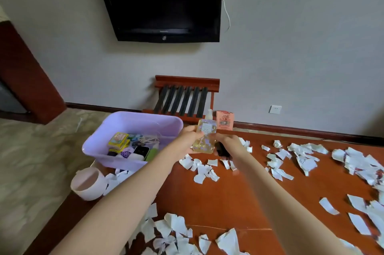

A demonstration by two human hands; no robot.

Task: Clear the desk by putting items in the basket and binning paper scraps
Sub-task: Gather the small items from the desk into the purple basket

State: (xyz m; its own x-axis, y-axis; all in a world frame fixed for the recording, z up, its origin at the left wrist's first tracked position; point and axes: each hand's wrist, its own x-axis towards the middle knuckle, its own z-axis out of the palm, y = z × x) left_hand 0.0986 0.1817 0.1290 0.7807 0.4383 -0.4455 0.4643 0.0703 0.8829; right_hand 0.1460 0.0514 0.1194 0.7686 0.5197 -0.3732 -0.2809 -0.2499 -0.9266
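My left hand point(190, 137) grips a clear pump bottle point(204, 137) of yellow liquid with a lilac floral label, held upright above the desk just right of the basket. My right hand point(227, 143) is beside the bottle and holds a small black object point(222, 150); what it is cannot be made out. The lilac plastic basket point(124, 118) sits at the desk's left end with a yellow box, a phone, a green item and other small things inside. White torn paper scraps point(204, 168) lie scattered over the red-brown desk point(228, 196).
A pale pink bin point(88, 184) stands on the floor at the desk's left corner, below the basket. A small pink box point(224, 120) stands at the desk's far edge. Behind are a wooden luggage rack point(187, 99) and a wall-mounted TV point(162, 1).
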